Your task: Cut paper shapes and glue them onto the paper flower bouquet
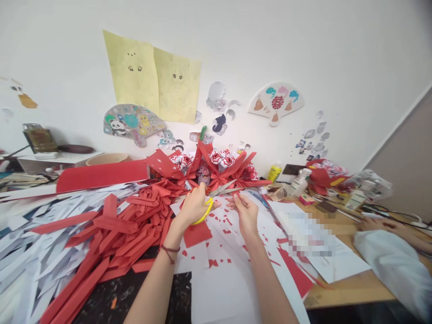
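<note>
My left hand [195, 204] is closed on the yellow handles of a pair of scissors [219, 192]. The scissors' blades are spread and point right, toward my other hand. My right hand [246, 211] has its fingertips pinched together, with a small bit of red paper [238, 195] showing at them. Beneath both hands lie white paper sheets [222, 288] scattered with small red scraps [221, 246]. A square of red paper [197, 235] rests just below the scissors.
Folded red paper strips [118, 229] and white paper strips [37, 252] are heaped at left. Red-and-white paper flowers [222, 158] stand against the wall. Bottles [300, 181] stand at right on the wooden table [357, 288], where another person's sleeve [388, 256] rests.
</note>
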Available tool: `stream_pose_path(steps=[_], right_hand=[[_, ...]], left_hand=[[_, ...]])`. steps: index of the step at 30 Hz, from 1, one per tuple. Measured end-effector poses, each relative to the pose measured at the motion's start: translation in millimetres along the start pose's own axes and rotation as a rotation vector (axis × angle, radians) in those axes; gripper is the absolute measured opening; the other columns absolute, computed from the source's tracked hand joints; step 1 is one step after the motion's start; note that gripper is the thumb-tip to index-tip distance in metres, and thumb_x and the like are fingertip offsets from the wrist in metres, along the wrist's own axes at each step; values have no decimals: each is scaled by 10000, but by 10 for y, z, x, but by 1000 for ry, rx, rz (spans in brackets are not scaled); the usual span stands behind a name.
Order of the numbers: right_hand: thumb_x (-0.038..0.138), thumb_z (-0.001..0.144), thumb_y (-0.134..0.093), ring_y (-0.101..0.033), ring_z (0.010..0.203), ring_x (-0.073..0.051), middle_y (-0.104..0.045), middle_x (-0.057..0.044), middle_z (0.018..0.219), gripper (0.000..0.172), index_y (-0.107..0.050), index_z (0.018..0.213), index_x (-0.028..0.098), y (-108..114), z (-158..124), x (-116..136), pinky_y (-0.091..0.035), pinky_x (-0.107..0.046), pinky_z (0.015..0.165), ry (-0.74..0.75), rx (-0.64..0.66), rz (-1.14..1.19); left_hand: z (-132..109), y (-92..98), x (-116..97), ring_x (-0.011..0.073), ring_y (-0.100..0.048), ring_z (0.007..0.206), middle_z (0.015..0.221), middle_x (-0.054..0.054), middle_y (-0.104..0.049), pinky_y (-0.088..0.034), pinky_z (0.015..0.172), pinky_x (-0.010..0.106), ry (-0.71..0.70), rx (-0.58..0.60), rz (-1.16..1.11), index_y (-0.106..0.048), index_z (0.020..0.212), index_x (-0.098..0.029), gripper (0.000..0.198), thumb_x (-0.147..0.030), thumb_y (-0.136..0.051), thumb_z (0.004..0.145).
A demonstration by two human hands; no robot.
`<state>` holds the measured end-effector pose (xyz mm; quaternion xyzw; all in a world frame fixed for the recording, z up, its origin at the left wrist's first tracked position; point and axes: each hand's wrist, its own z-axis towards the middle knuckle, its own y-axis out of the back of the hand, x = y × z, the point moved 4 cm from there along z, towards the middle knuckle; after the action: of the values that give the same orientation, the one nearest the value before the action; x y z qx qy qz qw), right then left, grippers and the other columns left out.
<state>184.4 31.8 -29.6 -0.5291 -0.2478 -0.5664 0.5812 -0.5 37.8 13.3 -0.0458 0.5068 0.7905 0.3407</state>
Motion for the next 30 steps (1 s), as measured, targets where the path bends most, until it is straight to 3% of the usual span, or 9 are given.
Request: stream_pose_path(steps=[5, 10, 16, 30], right_hand=[[453, 711, -787, -674, 624, -182, -730, -70, 772, 338, -705, 839, 151, 9, 7, 14, -535, -303, 600, -5, -1, -9], [442, 716, -782, -703, 747, -225, -744, -73, 839, 316, -719, 864, 170, -13, -13, 32, -569, -372, 752, 1, 37, -4], [390, 729, -785, -699, 861, -233, -747, -71, 930, 282, -726, 895, 171, -25, -19, 20, -549, -421, 885, 14, 63, 43], [347, 694, -810, -689, 958, -250, -750, -79, 960, 285, -723, 889, 159, -29, -21, -3, -521, -442, 958, 24, 59, 87]], left_hand=[[-18, 2, -29, 267, -625, 720, 830, 54, -615, -378, 592, 304, -25, 76, -19, -372, 934, -238, 350, -532, -541, 847], [-39, 9, -70, 265, -617, 651, 717, 20, -596, -326, 556, 295, -24, 94, -29, -362, 908, -248, 333, -531, -531, 862], [-52, -11, -94, 289, -643, 703, 747, 44, -632, -315, 566, 302, -35, 97, -6, -372, 932, -239, 347, -542, -530, 866], [-41, -70, -140, 309, -662, 737, 780, 67, -666, -351, 586, 303, -49, 68, -14, -379, 940, -242, 401, -610, -514, 857]])
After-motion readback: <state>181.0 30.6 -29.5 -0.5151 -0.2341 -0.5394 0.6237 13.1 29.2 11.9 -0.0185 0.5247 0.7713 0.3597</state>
